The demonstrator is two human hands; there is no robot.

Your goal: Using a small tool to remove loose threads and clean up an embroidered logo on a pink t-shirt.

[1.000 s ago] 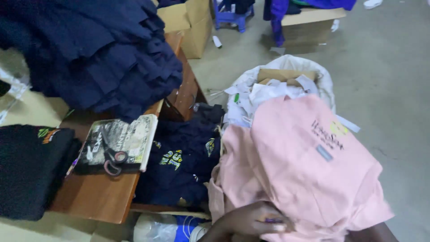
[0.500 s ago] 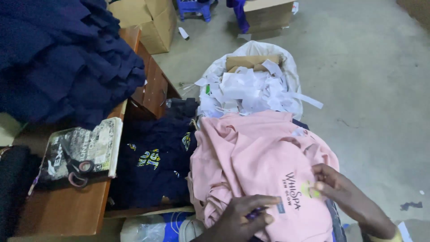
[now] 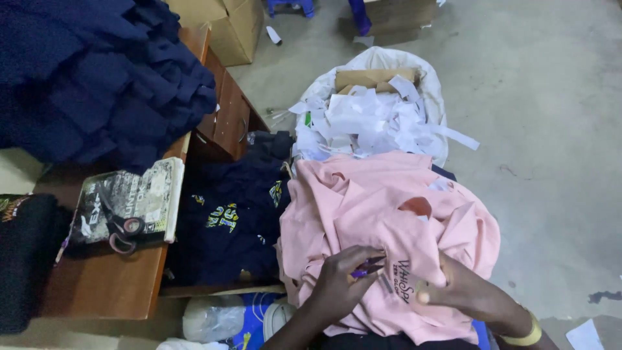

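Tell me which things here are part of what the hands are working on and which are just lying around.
In hand:
- pink garment, on the lap
- small purple tool, held in left hand
- right hand, gripping the pink fabric

Lying about:
- scissors on a booklet
- navy garments piled on wooden desk
- sack of paper scraps
- cardboard box

left hand (image 3: 340, 282) pinching, right hand (image 3: 463, 291) pressed flat

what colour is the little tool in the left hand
Purple: the small tool pinched in the left hand over the pink garment. The head view shows it.
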